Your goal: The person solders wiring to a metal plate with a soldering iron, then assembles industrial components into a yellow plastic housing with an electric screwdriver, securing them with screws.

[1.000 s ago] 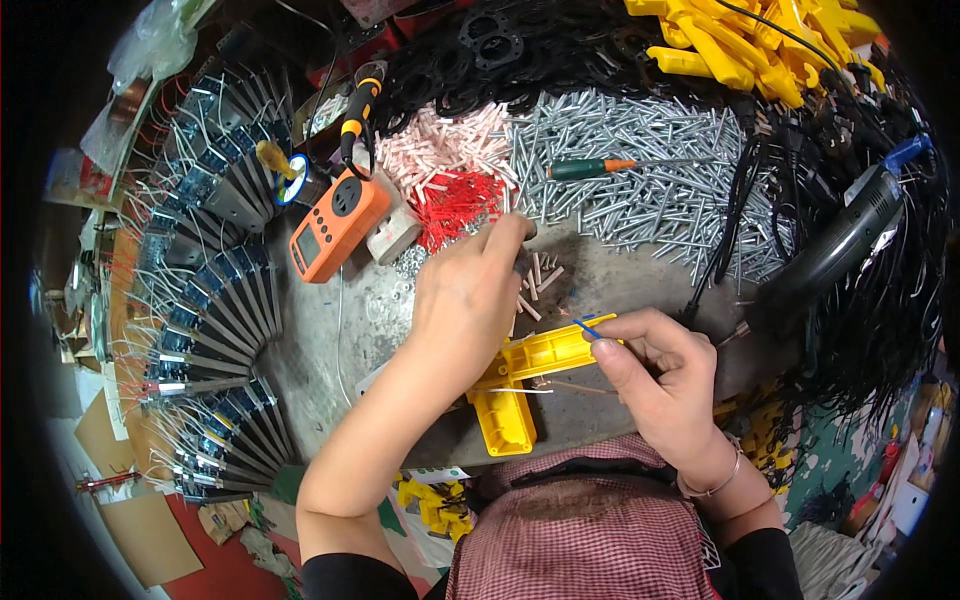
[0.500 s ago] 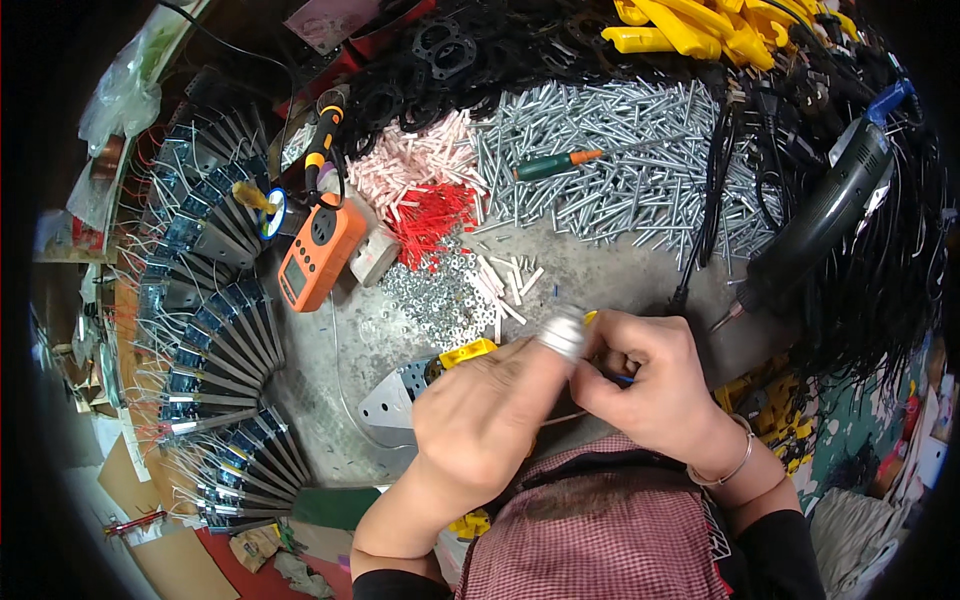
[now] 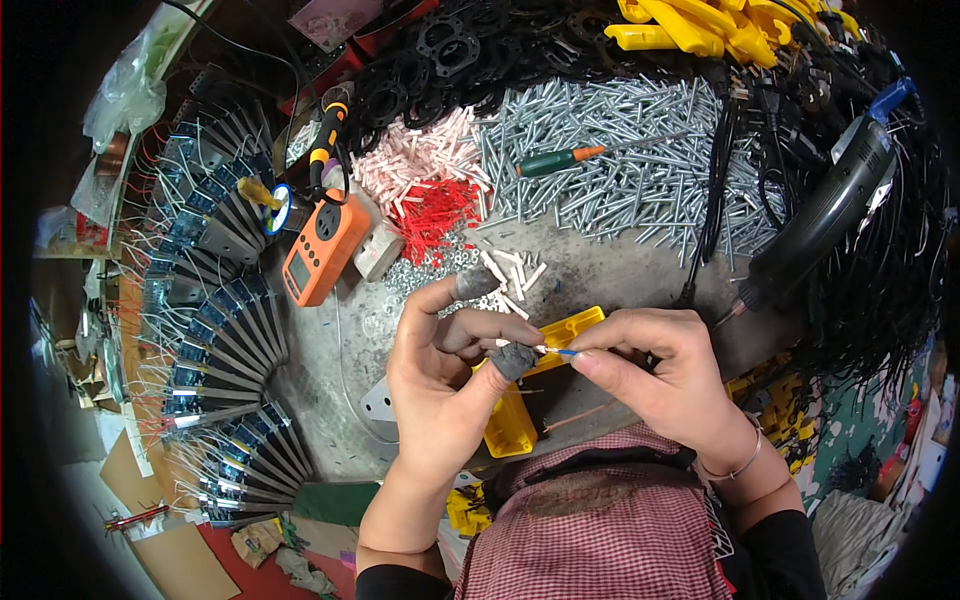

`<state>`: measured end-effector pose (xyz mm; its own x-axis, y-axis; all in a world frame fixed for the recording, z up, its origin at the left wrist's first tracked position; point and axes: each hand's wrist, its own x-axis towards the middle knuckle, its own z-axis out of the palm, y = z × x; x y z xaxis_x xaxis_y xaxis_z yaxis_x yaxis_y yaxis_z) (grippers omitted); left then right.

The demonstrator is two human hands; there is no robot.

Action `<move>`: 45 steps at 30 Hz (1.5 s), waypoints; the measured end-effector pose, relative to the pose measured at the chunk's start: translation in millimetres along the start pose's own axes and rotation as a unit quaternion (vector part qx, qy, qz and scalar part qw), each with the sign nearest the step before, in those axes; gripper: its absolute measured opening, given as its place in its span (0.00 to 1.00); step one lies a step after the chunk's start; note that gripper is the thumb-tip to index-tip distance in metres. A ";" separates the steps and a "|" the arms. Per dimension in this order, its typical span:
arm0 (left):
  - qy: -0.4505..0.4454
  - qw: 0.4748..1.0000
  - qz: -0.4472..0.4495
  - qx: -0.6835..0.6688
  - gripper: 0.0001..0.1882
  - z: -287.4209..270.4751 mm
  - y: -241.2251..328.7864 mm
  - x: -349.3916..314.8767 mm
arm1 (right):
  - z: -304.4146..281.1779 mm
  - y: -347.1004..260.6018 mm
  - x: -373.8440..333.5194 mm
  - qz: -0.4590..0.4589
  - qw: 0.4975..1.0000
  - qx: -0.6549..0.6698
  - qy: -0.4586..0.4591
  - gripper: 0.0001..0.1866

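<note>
My left hand [image 3: 440, 385] pinches a thin white wire end [image 3: 541, 349] between its thumb and a bent finger. Dark grey wraps cover the tips of its thumb and its raised forefinger. Finger and thumb of my right hand [image 3: 665, 370] are closed on a blue wire [image 3: 566, 352], whose tip meets the white one between my hands. Just beneath lies a yellow plastic housing [image 3: 512, 428], partly hidden by my left hand. A drilled metal plate [image 3: 377, 402] shows beside my left palm. A bare copper-coloured strand [image 3: 580, 416] runs below my right hand.
Long screws [image 3: 630, 150] are heaped at the back, with a green screwdriver [image 3: 548, 163] on them. Pink sleeves [image 3: 415, 160], red pieces [image 3: 435, 220] and nuts lie left of them. An orange meter [image 3: 325, 250] stands left; a power screwdriver [image 3: 830, 210] lies right. Circuit boards [image 3: 225, 365] line the left edge.
My left hand has turned over and opened out to the left, its forefinger now raised. The joined wire ends and yellow housing have come into view. My right hand stays nearly in place.
</note>
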<state>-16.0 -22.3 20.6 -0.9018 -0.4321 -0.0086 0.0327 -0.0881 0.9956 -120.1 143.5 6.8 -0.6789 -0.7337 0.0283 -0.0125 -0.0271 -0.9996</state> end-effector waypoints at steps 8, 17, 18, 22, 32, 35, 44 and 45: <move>0.030 0.989 0.033 0.143 0.31 5.2 1.1 -8.1 | -3.0 -0.5 -0.7 0.044 0.996 -0.069 -0.030 0.06; -0.081 0.972 0.008 0.219 0.26 4.8 9.2 -9.6 | -1.3 12.2 -5.4 -0.028 0.989 -0.120 -0.078 0.16; -0.079 0.973 0.006 0.218 0.26 6.6 7.3 -9.5 | -2.9 5.2 -4.8 0.000 0.991 -0.093 -0.092 0.15; -0.041 0.982 0.021 0.184 0.21 6.5 2.6 -9.1 | -10.7 5.9 -10.1 -0.059 0.984 -0.140 -0.091 0.12; -0.114 0.977 -0.012 0.179 0.25 6.9 11.4 -8.0 | -21.2 9.6 -13.6 -0.058 0.981 -0.136 -0.125 0.12; -0.142 0.952 0.070 0.261 0.23 6.9 13.7 -11.8 | -17.2 6.4 -17.7 0.037 0.995 -0.032 -0.087 0.13; -0.165 0.890 0.186 0.382 0.23 15.7 26.7 -15.3 | -13.8 1.4 -10.3 -0.048 0.987 -0.073 -0.135 0.11; -0.139 0.880 0.209 0.403 0.23 17.3 29.4 -14.7 | -12.9 1.8 -8.2 -0.069 0.985 -0.083 -0.133 0.10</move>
<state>-9.3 -3.0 51.7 -0.9580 -0.0291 0.2854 0.1715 0.7396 0.6508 -124.1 158.2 4.7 -0.4462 -0.8834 0.1431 -0.2259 -0.0435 -0.9732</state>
